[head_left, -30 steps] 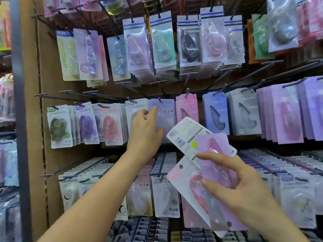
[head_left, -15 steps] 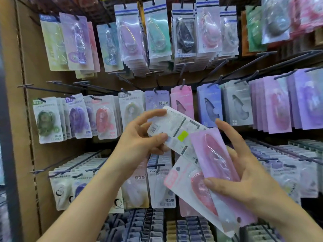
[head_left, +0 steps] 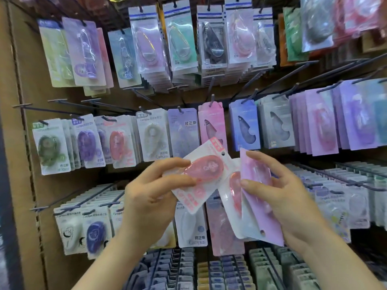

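Far left, the brown cardboard display wall (head_left: pixel 25 143) carries rows of black wire hooks. The white card pack w/ a green round tape dispenser (head_left: pixel 49 146) hangs at the left end of the mid row, and a white card pack w/ a red dispenser (head_left: pixel 118 143) hangs a few hooks to its right.

Left hand (head_left: pixel 150 197) pinches the white-and-pink blister card w/ a pink oval correction tape (head_left: pixel 203 170), thumb below, index finger on top at the pack's left end. The pack is tilted, hang hole up and to the right.

The step looks like sorting this pack for a hook. To do it well: grip the card edge, not the bubble, turn the hole straight up, then line it w/ the hook tip before sliding on.

Just right of it is a white card pack w/ a red dispenser behind clear plastic (head_left: pixel 232 189), partly hidden. In front of that sits a lilac card pack (head_left: pixel 257 197). Right hand (head_left: pixel 289 197) holds both, thumb on the lilac front, fingers behind.

The pink pack sits btwn the hands, overlapping the right-hand packs.
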A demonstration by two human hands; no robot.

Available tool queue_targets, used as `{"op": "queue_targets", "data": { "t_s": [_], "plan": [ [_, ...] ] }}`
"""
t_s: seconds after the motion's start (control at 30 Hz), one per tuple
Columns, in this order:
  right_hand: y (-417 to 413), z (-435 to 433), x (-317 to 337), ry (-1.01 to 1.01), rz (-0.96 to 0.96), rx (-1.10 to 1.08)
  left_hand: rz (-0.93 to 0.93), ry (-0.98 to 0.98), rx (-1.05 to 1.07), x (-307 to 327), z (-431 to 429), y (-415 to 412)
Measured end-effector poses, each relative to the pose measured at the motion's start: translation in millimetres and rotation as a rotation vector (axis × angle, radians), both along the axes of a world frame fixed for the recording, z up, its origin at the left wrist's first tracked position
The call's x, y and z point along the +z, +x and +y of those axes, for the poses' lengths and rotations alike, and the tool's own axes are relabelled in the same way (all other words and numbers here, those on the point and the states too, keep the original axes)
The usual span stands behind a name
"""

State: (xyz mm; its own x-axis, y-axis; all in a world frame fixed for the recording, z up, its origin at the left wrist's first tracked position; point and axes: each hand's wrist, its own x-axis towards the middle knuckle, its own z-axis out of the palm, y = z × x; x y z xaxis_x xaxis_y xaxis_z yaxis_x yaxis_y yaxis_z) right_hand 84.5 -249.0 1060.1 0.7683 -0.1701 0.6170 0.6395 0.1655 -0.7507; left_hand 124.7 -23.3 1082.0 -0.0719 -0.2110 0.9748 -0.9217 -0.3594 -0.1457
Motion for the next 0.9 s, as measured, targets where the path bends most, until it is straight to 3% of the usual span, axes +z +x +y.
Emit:
{"op": "queue_targets", "data": {
  "t_s": [0.13, 0.33, 0.5, 0.73, 0.9],
  "plan": [
    [4, 6, 0, 0.109, -0.041, -0.021, 0.009, 0.028, 0.006, -12, -4, 3],
    [0, 10, 2, 0.157, -0.186, -0.060, 0.249, 0.066, -0.101, -28, -8, -5],
    [2, 7, -2, 0.050, -0.255, -0.226, 0.545, -0.027, -0.291, -30, -15, -15],
    [-4, 8, -3, -0.020, -0.267, -0.298, 0.660, -0.222, -0.305, -26, -27, -17],
    [-8, 13, -1, -0.104, -0.300, -0.385, 0.786, -0.073, -0.282, -21, -24, -18]
  ]
}}
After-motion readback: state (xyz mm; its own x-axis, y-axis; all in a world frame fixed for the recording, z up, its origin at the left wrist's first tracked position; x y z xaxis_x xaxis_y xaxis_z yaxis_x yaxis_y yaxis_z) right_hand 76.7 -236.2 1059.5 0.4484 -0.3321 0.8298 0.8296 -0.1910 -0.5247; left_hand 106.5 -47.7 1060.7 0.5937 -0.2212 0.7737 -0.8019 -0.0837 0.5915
